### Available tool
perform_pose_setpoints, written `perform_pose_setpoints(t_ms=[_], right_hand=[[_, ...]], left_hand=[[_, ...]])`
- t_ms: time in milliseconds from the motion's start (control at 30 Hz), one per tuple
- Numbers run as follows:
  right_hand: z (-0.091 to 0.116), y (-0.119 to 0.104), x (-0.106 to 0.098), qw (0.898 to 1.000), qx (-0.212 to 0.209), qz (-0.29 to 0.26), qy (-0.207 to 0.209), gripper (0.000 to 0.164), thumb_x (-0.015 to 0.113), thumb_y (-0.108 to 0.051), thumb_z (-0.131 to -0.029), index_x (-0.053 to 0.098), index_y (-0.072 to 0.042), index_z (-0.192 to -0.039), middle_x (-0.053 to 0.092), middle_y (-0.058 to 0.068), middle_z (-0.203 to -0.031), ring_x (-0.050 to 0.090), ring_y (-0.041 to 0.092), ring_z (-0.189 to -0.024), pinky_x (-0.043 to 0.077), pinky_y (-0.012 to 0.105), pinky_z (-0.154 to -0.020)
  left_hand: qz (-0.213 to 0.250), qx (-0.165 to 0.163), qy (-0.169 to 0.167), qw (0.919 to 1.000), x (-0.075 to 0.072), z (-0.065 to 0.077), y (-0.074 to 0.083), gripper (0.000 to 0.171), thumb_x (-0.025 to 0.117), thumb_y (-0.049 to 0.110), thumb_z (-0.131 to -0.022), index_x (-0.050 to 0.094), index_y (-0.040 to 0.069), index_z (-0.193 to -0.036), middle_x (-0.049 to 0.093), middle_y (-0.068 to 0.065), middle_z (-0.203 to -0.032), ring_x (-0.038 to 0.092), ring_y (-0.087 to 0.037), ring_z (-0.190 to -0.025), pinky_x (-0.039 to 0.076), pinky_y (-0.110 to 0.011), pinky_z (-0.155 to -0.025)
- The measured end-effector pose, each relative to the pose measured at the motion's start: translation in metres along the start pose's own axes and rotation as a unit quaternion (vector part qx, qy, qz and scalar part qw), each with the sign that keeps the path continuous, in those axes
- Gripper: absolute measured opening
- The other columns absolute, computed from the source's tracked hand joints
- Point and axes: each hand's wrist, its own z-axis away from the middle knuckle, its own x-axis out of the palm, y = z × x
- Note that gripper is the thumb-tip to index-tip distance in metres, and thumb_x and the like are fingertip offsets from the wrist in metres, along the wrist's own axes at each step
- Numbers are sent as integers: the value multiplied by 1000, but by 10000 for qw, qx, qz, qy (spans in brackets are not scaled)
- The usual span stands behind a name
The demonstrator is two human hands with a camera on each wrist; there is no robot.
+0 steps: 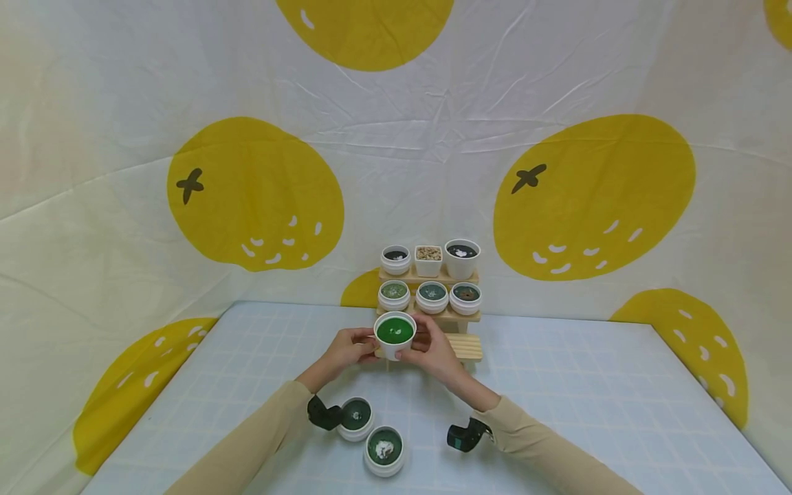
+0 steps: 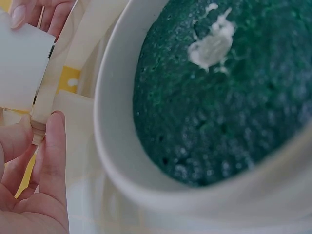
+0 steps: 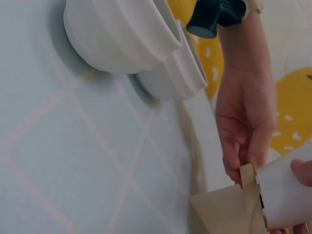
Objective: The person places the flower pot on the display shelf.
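Observation:
My right hand [image 1: 436, 354] grips a white cup [image 1: 394, 333] with bright green contents, its fingers on the cup's side. The cup sits at the left end of the lowest step of a wooden stepped stand [image 1: 467, 346]. At that end my left hand [image 1: 342, 350] pinches the tip of the wooden step between thumb and fingers, as the left wrist view shows at the step's edge [image 2: 43, 114]. In the right wrist view, the left hand [image 3: 247, 119] is below the wrist camera, and right-hand fingertips [image 3: 303, 171] touch the cup [image 3: 285, 192].
Higher steps carry several white containers, among them a square one [image 1: 428, 261] of brown bits and a tall cup [image 1: 462, 260]. Two white bowls of dark green stuff, one farther [image 1: 355, 419] and one nearer [image 1: 384, 452], stand on the table between my forearms. A patterned cloth [image 1: 427, 172] hangs behind.

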Motion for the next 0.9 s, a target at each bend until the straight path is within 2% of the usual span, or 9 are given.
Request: perform_pose_setpoints(t_ms=[133,333,600,800,900], right_hand=[[-2,-1,3,9989,459,-28,92,68,77,3,-75,44,0,-134,55,23,-123,61,28,-107,56,38,-94],[-2,-2,5,9981,564,-67,255,67,76,7,-74,44,2,-134,55,25,-122,61,32,-107,55,43,-95],[2,-2,3,9973,500,10,545,66,77,5,-74,47,-2,-132,56,20,-120,58,29,-108,54,41,-97],[11,-4,1,9970,315,95,699,64,79,4,-73,51,-4,-129,57,17,-122,57,29,-108,56,29,-92],[18,-6,0,9970,230,143,721,63,79,5,-72,51,-4,-128,57,16,-124,57,31,-108,56,28,-90]], left_hand=[[-9,-17,4,10000,0,-1,-2,36,61,1,-91,57,-7,-126,66,-20,-112,68,-17,-80,61,-31,-73],[-38,-69,69,9999,1,-3,-3,36,62,1,-90,59,-6,-126,67,-18,-108,68,-16,-78,61,-31,-72],[-70,-103,128,9998,1,-4,-3,36,63,0,-90,60,-5,-125,68,-17,-104,68,-15,-76,61,-31,-71],[-45,-84,132,9999,1,-4,-4,35,62,-1,-90,59,-6,-125,67,-18,-106,68,-16,-77,62,-32,-71],[-53,-90,100,9999,1,-4,-3,36,62,0,-90,59,-6,-125,67,-18,-108,68,-16,-78,62,-32,-72]])
